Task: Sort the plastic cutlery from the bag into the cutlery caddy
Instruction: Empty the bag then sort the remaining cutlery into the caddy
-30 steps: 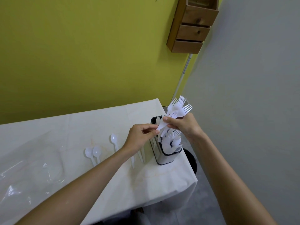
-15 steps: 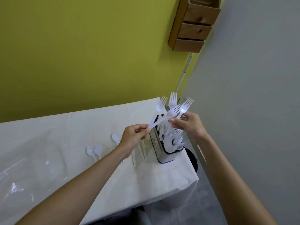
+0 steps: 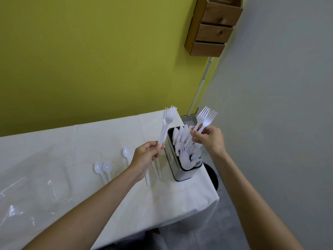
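Observation:
A dark cutlery caddy [image 3: 177, 170] stands near the table's right end, filled with white plastic cutlery. My left hand [image 3: 146, 156] pinches the handle end of white forks [image 3: 166, 123], held upright just left of the caddy. My right hand [image 3: 210, 138] grips two white forks [image 3: 204, 120] by their handles above the caddy's far end, tines up. Three white spoons [image 3: 106, 168] and several other cutlery pieces [image 3: 155, 170] lie on the cloth left of the caddy. The clear plastic bag [image 3: 27, 192] lies crumpled at the left.
The table [image 3: 162, 199] wears a cream cloth; its right edge drops off just past the caddy. A grey wall stands close on the right. A wooden drawer unit [image 3: 214, 26] hangs on the yellow wall, above. A dark round object [image 3: 213, 175] sits on the floor below the table's edge.
The fork bundle has split: my left hand drew its forks leftward and upright, while my right hand kept two forks and shifted right above the caddy.

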The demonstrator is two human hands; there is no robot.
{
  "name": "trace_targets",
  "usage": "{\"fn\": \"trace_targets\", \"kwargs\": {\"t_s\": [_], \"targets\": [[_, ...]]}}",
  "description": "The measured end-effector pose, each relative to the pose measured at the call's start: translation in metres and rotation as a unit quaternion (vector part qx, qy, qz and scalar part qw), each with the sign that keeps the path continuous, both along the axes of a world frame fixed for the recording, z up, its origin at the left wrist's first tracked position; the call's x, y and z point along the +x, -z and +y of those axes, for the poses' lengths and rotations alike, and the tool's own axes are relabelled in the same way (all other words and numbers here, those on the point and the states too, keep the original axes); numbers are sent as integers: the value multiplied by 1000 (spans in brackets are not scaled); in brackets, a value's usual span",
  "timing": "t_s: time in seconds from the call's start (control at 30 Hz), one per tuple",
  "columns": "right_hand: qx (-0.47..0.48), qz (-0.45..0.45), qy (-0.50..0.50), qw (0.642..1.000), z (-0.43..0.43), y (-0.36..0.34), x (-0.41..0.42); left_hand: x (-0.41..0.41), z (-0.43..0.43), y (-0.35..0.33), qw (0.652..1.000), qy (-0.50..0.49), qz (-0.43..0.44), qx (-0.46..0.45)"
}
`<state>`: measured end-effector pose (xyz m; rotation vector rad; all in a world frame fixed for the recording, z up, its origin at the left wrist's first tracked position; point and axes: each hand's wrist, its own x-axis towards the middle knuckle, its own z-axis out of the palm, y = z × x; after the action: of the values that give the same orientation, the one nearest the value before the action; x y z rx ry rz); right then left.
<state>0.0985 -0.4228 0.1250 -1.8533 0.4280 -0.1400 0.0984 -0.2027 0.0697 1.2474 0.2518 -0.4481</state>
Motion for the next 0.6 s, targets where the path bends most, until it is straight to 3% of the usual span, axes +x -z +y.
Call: {"fn": "trace_targets", "kwargs": {"t_s": [0.1, 0.23, 0.37, 0.6], "targets": [[-66, -13, -22, 998, 0, 3, -3, 0, -1, 0, 1000, 1, -7, 4], [-86, -28, -46, 995, 1, 3, -5, -1, -4, 1, 1000, 12, -13, 12], [-208, 19, -122, 970, 4, 13, -10, -3, -7, 2, 1000, 19, -11, 11], [-195, 28, -145, 970, 8, 20, -19, -5, -5, 5, 1000, 18, -14, 16]]}}
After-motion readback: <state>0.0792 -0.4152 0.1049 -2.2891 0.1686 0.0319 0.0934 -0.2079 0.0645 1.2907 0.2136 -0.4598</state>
